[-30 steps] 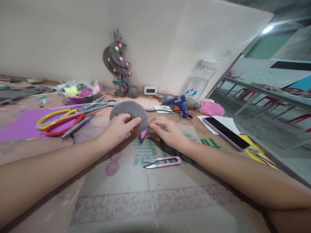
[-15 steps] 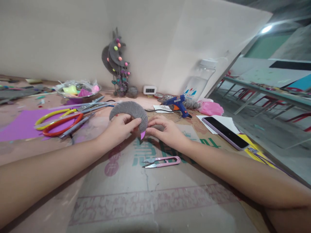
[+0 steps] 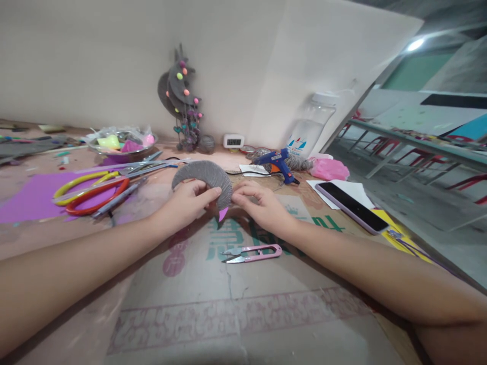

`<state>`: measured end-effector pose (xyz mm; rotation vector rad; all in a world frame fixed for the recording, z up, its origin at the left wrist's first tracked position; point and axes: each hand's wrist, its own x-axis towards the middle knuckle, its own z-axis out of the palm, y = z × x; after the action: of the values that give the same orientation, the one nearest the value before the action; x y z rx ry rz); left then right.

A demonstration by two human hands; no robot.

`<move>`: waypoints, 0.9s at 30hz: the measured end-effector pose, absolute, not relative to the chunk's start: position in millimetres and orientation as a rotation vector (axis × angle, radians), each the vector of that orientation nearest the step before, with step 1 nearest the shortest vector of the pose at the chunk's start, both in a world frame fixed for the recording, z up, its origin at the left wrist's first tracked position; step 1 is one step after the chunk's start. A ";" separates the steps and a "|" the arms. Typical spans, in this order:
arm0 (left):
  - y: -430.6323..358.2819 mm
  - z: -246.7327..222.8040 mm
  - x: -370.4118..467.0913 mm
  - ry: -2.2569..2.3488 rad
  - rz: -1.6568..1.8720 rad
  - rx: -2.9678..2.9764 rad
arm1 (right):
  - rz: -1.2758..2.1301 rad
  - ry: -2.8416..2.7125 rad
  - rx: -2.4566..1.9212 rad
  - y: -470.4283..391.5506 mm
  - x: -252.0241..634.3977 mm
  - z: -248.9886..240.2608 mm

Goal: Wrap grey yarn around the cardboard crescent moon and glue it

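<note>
A crescent moon shape wrapped in grey yarn (image 3: pixel 205 173) is held up over the cardboard, its bare purple tip (image 3: pixel 223 214) pointing down. My left hand (image 3: pixel 194 197) grips it from the near side, thumb on the front and the other fingers partly hidden behind. At its right edge, my right hand (image 3: pixel 258 203) has thumb and fingers pinched together, touching or nearly touching the wrapped yarn. Whatever those fingertips hold is too small to make out. Pink thread snips (image 3: pixel 262 252) lie on the cardboard (image 3: pixel 182 319) just below the hands.
Scissors with red and yellow handles (image 3: pixel 98 203) rest on purple paper (image 3: pixel 23 203) at left, near a metal bowl (image 3: pixel 125 151). Behind are a hanging moon ornament (image 3: pixel 178 96), a small clock (image 3: pixel 233 141), a blue glue gun (image 3: pixel 279 165) and a bottle (image 3: pixel 312 124). A phone (image 3: pixel 352 208) lies right.
My right fingers have drawn closer together at the crescent's right edge. The crescent has tilted very slightly, and my left hand keeps its grip.
</note>
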<state>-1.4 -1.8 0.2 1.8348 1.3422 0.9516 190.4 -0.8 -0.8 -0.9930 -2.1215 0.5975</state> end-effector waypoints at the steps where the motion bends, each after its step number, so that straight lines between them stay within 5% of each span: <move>1: -1.8 -0.1 -1.2 1.348 0.966 1.828 | 0.643 -2.085 -1.008 -0.1 191.1 -0.3; 7: -2.0 -0.6 -0.4 1.348 0.984 1.781 | 0.677 -1.694 -1.050 8.7 198.5 -2.3; 27: -4.3 3.1 1.2 1.434 0.946 1.766 | 0.689 -1.842 -1.123 3.0 194.2 -1.2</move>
<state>1.2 -4.3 3.1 1.7663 1.4342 0.9457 194.2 3.0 -1.2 -1.1226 -1.8415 0.6893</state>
